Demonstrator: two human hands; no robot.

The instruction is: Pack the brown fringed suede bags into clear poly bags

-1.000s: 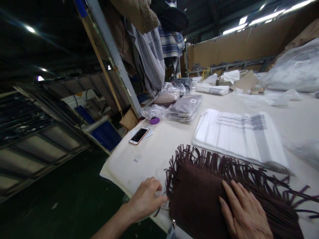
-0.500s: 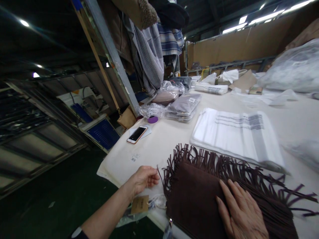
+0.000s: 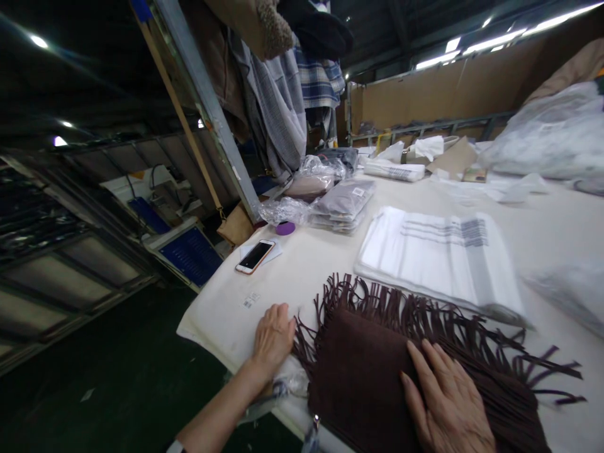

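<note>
A dark brown suede-like bag (image 3: 361, 371) with long fringe (image 3: 394, 302) along its edges lies on the white-covered table (image 3: 226, 314). My right hand (image 3: 448, 396) rests flat on the bag, fingers stretched out and slightly spread. At the bag's left edge, my left hand (image 3: 274, 340) is low over the table with its fingers curled together, back of the hand up. Strand ends of the fringe reach its fingertips; what is under the fingers is hidden. A small metal fitting (image 3: 316, 420) shows at the bag's lower left corner. Clear plastic (image 3: 295, 380) lies beside my left wrist.
Behind the bag lies a folded white cloth with grey stripes (image 3: 434, 251). A phone (image 3: 255, 257), a purple tape roll (image 3: 285, 228) and plastic-wrapped packets (image 3: 344, 201) lie farther back. Clothes hang by a metal post (image 3: 212, 113). The table edge drops off at left.
My left hand has turned from a pinch on a fringe strand to back-up, and the strands there have spread leftward. It now covers the brown tag. My right hand stays on the bag.
</note>
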